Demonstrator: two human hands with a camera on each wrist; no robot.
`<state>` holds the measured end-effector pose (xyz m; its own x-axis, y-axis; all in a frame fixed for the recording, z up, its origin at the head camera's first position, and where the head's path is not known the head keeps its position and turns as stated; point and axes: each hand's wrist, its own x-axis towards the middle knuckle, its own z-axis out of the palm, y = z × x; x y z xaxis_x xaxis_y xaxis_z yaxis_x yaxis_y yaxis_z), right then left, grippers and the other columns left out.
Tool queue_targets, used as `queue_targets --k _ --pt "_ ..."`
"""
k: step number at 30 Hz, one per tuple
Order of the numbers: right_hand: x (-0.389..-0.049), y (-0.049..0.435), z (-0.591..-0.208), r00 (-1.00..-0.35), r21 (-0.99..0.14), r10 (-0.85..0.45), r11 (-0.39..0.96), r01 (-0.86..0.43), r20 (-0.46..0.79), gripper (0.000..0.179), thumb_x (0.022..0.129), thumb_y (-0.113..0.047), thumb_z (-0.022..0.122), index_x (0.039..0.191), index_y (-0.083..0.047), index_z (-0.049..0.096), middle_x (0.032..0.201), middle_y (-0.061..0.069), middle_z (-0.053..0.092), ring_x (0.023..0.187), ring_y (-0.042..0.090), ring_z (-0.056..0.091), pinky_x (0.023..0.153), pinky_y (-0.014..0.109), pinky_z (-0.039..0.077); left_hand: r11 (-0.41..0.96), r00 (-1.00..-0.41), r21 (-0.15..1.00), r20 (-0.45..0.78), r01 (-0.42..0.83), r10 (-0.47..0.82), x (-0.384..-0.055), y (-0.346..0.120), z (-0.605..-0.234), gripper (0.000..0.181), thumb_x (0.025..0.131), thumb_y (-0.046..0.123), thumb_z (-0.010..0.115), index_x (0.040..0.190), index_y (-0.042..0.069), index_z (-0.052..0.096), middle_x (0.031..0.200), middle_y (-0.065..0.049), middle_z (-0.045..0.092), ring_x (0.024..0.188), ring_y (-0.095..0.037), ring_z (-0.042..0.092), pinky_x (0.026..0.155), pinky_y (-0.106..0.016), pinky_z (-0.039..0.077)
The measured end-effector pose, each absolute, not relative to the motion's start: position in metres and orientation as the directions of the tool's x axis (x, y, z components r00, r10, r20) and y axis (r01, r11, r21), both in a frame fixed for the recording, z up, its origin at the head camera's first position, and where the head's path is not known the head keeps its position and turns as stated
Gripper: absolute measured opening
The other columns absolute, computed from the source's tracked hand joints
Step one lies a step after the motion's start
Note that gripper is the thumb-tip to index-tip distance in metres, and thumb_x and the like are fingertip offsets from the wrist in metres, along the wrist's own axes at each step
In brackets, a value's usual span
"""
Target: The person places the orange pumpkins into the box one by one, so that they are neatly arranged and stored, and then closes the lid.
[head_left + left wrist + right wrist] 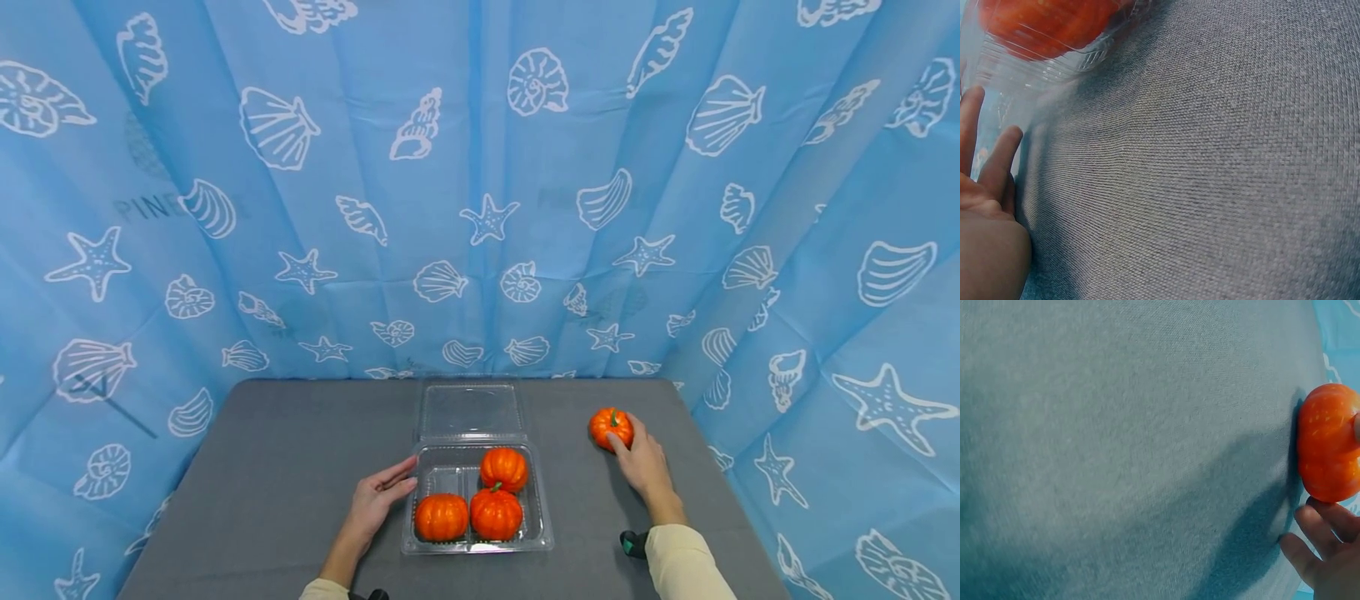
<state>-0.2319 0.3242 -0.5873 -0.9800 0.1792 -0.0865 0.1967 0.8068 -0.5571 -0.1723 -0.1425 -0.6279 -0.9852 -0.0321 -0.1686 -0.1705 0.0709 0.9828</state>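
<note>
A clear plastic clamshell container [542, 533] lies on the grey table, its lid [471, 410] folded back. Three small orange pumpkins are in it: one front left [441, 517], one front right [496, 514], one back right [504, 469]. The back left part holds none. My left hand [372, 502] rests at the container's left side, fingers fairly straight, fingertips at the rim. Off to the right, my right hand [643, 460] grips another small pumpkin [606, 427] with a green stem, thumb on its near side and fingers at its right. The right wrist view shows this pumpkin [1327, 444] beside the fingers.
A grey cloth covers the table [300, 450]. Behind it and along the sides hangs a blue curtain [480, 183] with white shells and starfish, meeting the table's back edge. Dark straps [634, 544] sit at the wrists.
</note>
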Motion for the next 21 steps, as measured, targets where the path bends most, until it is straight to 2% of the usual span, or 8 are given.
queue_targets --k 5,9,21 --pt "-0.2335 0.3203 -0.5874 -0.982 -0.602 0.177 0.778 0.180 -0.065 0.069 0.105 -0.041 0.055 0.158 -0.007 0.027 0.139 0.038 0.044 0.123 0.051 0.049 0.106 0.065 0.041 0.058 -0.986 0.984 -0.167 -0.168 -0.020 -0.1726 -0.1447 -0.6277 0.046 0.089 0.024 0.079 0.133 0.015 0.070 0.137 -0.005 0.069 0.132 -0.024 0.062 0.092 -0.010 0.049" --pt "-0.2341 0.3192 -0.5872 -0.982 -0.622 0.182 0.765 0.168 -0.041 0.068 0.104 -0.042 0.055 0.158 -0.010 0.031 0.137 0.037 0.041 0.118 0.051 0.050 0.102 0.065 0.042 0.057 -0.985 0.984 -0.171 -0.172 -0.019 -0.1732 -0.1444 -0.6296 0.046 0.089 0.024 0.080 0.132 0.014 0.070 0.136 -0.005 0.069 0.132 -0.024 0.063 0.092 -0.010 0.048" --pt "-0.2317 0.3166 -0.5814 -0.982 -0.676 0.178 0.718 0.168 -0.055 0.063 0.103 -0.034 0.058 0.158 -0.015 0.035 0.144 0.035 0.030 0.124 0.049 0.043 0.106 0.065 0.039 0.029 -0.989 0.989 -0.146 -0.146 -0.028 -0.1733 -0.1428 -0.6292 0.045 0.088 0.018 0.079 0.131 0.009 0.070 0.135 -0.010 0.069 0.128 -0.025 0.065 0.090 -0.012 0.051"
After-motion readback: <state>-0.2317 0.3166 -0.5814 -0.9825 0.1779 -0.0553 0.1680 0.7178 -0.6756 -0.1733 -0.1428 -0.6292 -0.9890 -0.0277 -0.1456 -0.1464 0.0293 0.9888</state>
